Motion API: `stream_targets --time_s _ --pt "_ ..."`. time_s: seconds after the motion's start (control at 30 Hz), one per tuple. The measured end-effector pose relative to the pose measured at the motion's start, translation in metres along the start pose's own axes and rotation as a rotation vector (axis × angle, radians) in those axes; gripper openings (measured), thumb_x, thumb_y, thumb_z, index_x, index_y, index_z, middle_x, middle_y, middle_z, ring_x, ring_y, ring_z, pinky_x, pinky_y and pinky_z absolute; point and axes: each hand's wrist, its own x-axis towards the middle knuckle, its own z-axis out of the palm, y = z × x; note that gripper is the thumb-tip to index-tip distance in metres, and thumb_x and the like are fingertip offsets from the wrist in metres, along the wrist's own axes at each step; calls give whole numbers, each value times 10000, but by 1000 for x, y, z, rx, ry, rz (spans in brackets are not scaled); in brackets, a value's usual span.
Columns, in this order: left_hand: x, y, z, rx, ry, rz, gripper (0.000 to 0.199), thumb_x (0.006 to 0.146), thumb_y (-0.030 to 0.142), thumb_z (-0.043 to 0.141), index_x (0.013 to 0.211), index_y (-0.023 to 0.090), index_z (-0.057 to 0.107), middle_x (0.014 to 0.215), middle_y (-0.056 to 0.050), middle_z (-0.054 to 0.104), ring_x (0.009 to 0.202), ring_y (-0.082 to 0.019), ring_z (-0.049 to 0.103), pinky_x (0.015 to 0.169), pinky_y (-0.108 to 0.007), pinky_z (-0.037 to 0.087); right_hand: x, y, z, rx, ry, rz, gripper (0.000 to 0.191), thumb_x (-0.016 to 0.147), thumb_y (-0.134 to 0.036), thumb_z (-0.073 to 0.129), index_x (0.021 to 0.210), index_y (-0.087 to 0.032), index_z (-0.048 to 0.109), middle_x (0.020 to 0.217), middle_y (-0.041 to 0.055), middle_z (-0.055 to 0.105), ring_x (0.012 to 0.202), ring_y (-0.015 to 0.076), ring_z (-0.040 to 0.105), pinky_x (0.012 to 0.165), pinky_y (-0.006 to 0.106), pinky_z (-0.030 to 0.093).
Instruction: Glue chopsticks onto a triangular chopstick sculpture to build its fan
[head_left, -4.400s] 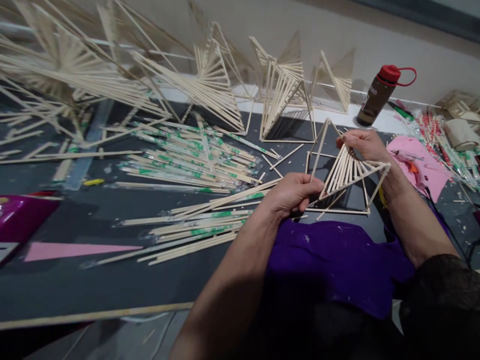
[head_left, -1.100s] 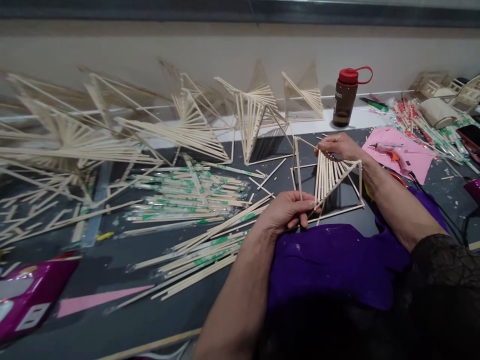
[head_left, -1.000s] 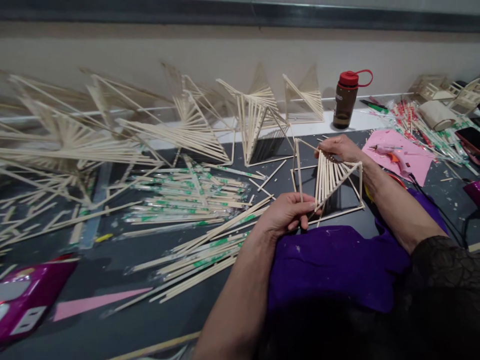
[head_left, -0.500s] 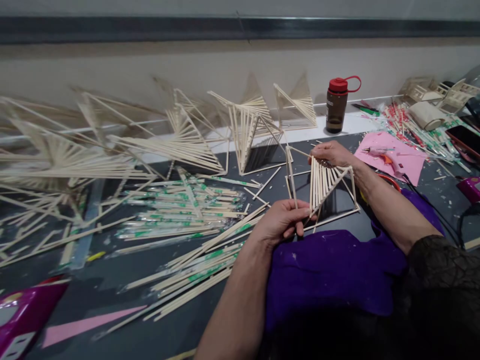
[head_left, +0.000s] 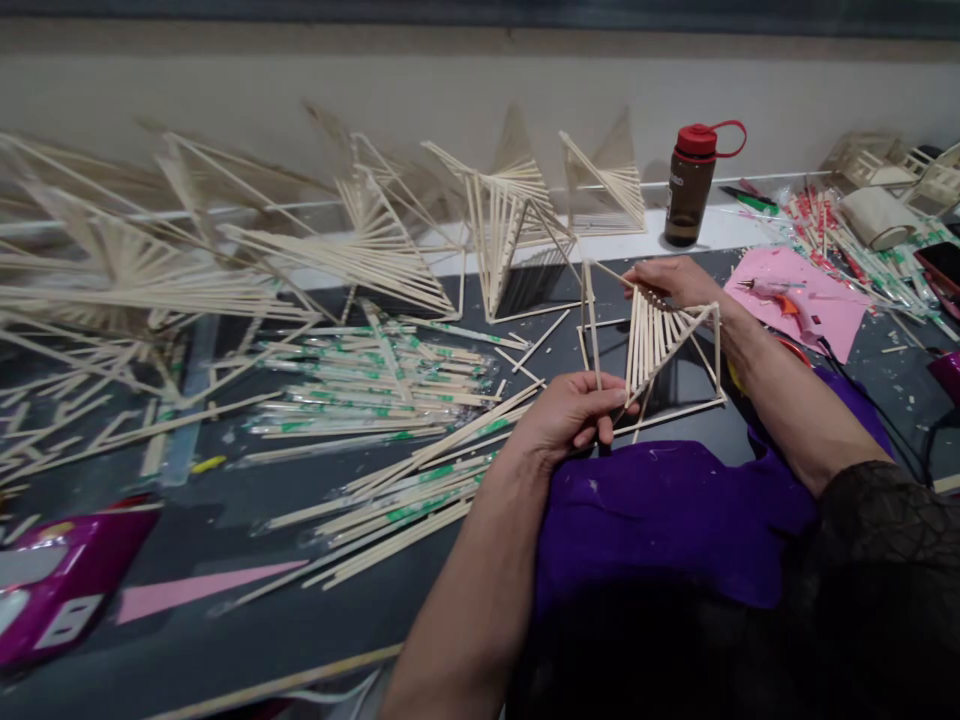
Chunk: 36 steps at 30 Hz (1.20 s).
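A small frame of glued wooden sticks (head_left: 651, 345), with a fan of slats across it, is between my hands over the near edge of the dark table. My left hand (head_left: 583, 408) pinches its lower left corner between thumb and fingers. At the frame's far upper side, my right hand (head_left: 670, 282) is closed around the top of the slats; its fingertips are partly hidden behind the wood. A purple cloth (head_left: 667, 510) lies just below the frame, and part of it shows under my right forearm.
Several finished stick structures (head_left: 517, 210) line the wall. Chopsticks in clear wrappers (head_left: 382, 380) cover the table's middle. A glue gun (head_left: 787, 305) rests on pink paper (head_left: 840, 290) at right, near a brown bottle (head_left: 688, 190) with a red cap. A magenta box (head_left: 67, 575) is at left.
My view has tilted down slightly, so everything sits higher in the picture. Both hands keep their hold on the stick frame, which looks almost unchanged.
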Motion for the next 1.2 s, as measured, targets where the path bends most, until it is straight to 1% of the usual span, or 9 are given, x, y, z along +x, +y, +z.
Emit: stream_targets --time_s 0.13,0.27,0.4,0.57,0.7,0.9,1.07,1.13,1.2 --pt "1 0 -2 -21 7 17 125 692 177 729 733 107 634 660 -52 718 317 -46 502 265 -142 176 3 0 -6 78 121 -36 298 863 -426 601 857 -155 726 819 57 728 724 118 639 640 221 439" --pt "1 1 -4 -71 53 77 158 675 188 745 745 106 631 668 -48 720 315 -50 508 266 -144 178 2 -5 -10 105 233 -133 363 797 -498 653 864 -146 713 799 59 724 721 128 646 649 233 452" --pt "1 0 -2 -130 144 211 233 643 225 767 779 97 629 681 -58 718 336 -63 531 272 -146 202 -3 -13 -10 122 326 -193 370 763 -508 660 858 -153 703 780 51 709 730 140 650 712 266 488" --pt "4 -4 6 -174 245 335 315 626 300 776 814 109 611 726 -53 714 373 -71 555 286 -149 222 -10 -25 -10 3 380 -251 360 758 -509 623 843 -169 704 803 45 700 807 162 649 736 277 494" --pt "3 -5 11 -192 273 360 352 609 334 778 821 122 595 731 -40 710 385 -66 558 292 -144 222 -15 -33 -11 -49 377 -298 301 733 -451 648 813 -169 715 749 27 682 689 132 602 653 256 473" --pt "-8 2 10 -231 255 384 441 547 372 815 824 127 575 726 -31 709 369 -58 543 283 -142 212 -12 -27 -15 -22 333 -227 353 723 -470 662 852 -144 704 781 27 679 551 79 541 501 208 376" --pt "-16 9 5 -221 296 433 434 552 373 816 820 136 571 744 -24 712 366 -51 531 274 -143 215 -3 -13 -24 -167 401 -210 306 788 -443 619 800 -145 686 747 10 654 585 85 546 537 196 401" --pt "-17 11 2 -235 320 461 426 549 365 821 808 140 568 741 -21 716 359 -45 522 270 -139 214 -2 -12 -25 -162 404 -147 295 823 -429 602 820 -144 679 804 25 669 635 90 566 532 181 401" --pt "-17 13 0 -257 345 487 414 544 348 826 797 141 573 739 -16 721 354 -43 518 266 -134 222 -4 -13 -22 -51 338 -20 314 864 -440 575 897 -141 664 899 55 688 647 89 588 507 173 406"
